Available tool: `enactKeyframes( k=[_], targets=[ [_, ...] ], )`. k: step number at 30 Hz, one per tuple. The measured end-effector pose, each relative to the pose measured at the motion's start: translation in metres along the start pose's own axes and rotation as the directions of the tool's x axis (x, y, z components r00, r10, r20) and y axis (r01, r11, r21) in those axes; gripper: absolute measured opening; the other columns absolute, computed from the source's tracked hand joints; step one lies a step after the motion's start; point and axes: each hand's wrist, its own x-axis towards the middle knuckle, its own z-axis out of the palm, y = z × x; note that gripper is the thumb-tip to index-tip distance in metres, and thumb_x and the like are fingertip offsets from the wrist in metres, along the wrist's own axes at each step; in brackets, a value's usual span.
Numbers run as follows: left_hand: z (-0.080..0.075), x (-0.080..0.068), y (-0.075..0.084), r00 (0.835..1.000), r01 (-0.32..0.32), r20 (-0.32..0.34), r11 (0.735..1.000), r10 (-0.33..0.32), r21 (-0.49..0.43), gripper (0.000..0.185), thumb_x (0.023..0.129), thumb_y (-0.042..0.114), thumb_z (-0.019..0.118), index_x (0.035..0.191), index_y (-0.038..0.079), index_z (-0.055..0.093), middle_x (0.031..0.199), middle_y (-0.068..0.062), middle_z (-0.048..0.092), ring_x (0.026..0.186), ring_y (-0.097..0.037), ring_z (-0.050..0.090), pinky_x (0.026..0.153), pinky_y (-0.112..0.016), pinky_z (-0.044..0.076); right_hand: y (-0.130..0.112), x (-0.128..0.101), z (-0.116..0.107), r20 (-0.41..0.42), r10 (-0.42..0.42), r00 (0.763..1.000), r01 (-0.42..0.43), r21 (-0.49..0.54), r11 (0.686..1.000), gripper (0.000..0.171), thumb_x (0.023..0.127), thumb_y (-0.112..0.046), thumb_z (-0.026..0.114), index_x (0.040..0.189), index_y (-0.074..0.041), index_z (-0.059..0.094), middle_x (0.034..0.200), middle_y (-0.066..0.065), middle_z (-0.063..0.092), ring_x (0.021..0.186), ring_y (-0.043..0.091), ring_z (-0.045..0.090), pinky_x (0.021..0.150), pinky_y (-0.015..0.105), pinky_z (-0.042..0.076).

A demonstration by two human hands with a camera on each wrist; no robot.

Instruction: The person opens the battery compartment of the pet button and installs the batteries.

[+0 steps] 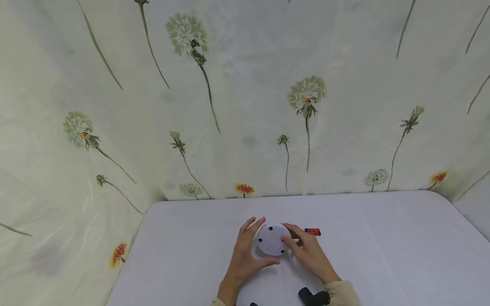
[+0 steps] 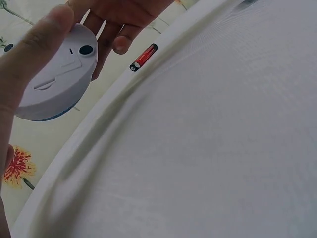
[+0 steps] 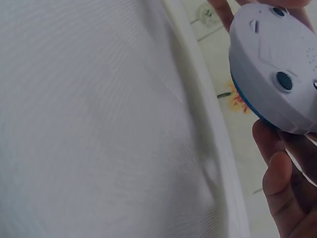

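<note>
Over the middle of the white tabletop [image 1: 398, 255], in the head view, a round white device [image 1: 271, 242] is held between two hands, its underside with dark feet facing up. Left hand [image 1: 245, 253] curves round it, grip parted as wide as the device, with the thumb at the near edge; right hand [image 1: 309, 255] takes the right edge in a narrower grip, thumb on the underside. Just beyond the right hand lie red-and-black batteries [image 1: 312, 231]. A black strap [image 1: 314, 297] shows by the right sleeve [image 1: 343, 292].

From the left wrist, the large thumb crosses the device, a notched cover line and blue rim are visible, and the batteries lie apart from it.

From the right wrist, fingers touch the device's lower edge; part of it is cut off.
</note>
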Motion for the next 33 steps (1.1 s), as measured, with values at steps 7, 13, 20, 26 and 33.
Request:
enactKeyframes(
  k=[7, 13, 20, 26, 33],
  targets=[
    [0.002, -0.002, 0.0, 0.994, 0.028, 0.108, 1.0, -0.029, 0.013, 0.109, 0.056, 0.054, 0.083, 0.147, 0.026, 0.032, 0.148, 0.013, 0.038, 0.141, -0.015, 0.03, 0.104, -0.044, 0.041, -0.001, -0.001, 0.0, 0.025, 0.108, 0.994, -0.109, 0.0, 0.994, 0.035, 0.094, -0.038, 0.055, 0.123, -0.019, 0.062, 0.104, -0.008, 0.068, 0.083, 0.002, 0.057, 0.071, 0.02, 0.049],
    [0.003, -0.003, -0.002, 0.996, -0.002, 0.09, 1.0, 0.0, 0.016, 0.106, 0.054, 0.048, 0.087, 0.144, 0.022, 0.037, 0.142, 0.013, 0.044, 0.133, -0.012, 0.038, 0.104, -0.036, 0.042, -0.002, 0.0, 0.001, 0.071, 0.181, 0.981, -0.182, 0.009, 0.983, 0.04, 0.097, -0.042, 0.048, 0.125, -0.017, 0.061, 0.119, -0.006, 0.065, 0.107, 0.008, 0.059, 0.097, 0.035, 0.048],
    [0.003, -0.003, -0.001, 0.998, 0.07, 0.003, 0.997, -0.07, 0.031, 0.101, 0.054, 0.054, 0.086, 0.14, 0.02, 0.044, 0.134, 0.013, 0.052, 0.124, -0.01, 0.043, 0.095, -0.035, 0.036, -0.005, 0.001, -0.002, 0.083, 0.239, 0.967, -0.245, 0.066, 0.967, 0.039, 0.096, -0.043, 0.049, 0.129, -0.022, 0.055, 0.112, 0.001, 0.064, 0.085, 0.01, 0.061, 0.075, 0.025, 0.05],
    [0.003, -0.004, -0.002, 0.987, 0.154, -0.067, 0.983, -0.148, 0.102, 0.098, 0.053, 0.062, 0.082, 0.138, 0.026, 0.047, 0.123, 0.014, 0.057, 0.112, -0.006, 0.046, 0.084, -0.029, 0.031, -0.011, 0.002, -0.006, 0.149, 0.286, 0.947, -0.313, 0.216, 0.925, 0.046, 0.094, -0.037, 0.056, 0.135, -0.018, 0.046, 0.125, 0.014, 0.055, 0.085, 0.015, 0.064, 0.071, 0.024, 0.052],
    [0.006, -0.004, -0.003, 0.984, 0.167, -0.085, 0.981, -0.159, 0.095, 0.099, 0.05, 0.058, 0.085, 0.136, 0.025, 0.047, 0.126, 0.012, 0.058, 0.11, -0.006, 0.047, 0.084, -0.03, 0.028, -0.012, 0.003, -0.002, 0.264, 0.328, 0.907, -0.396, 0.269, 0.878, 0.052, 0.092, -0.038, 0.059, 0.136, -0.016, 0.043, 0.13, 0.016, 0.049, 0.102, 0.023, 0.062, 0.08, 0.031, 0.054]
  ],
)
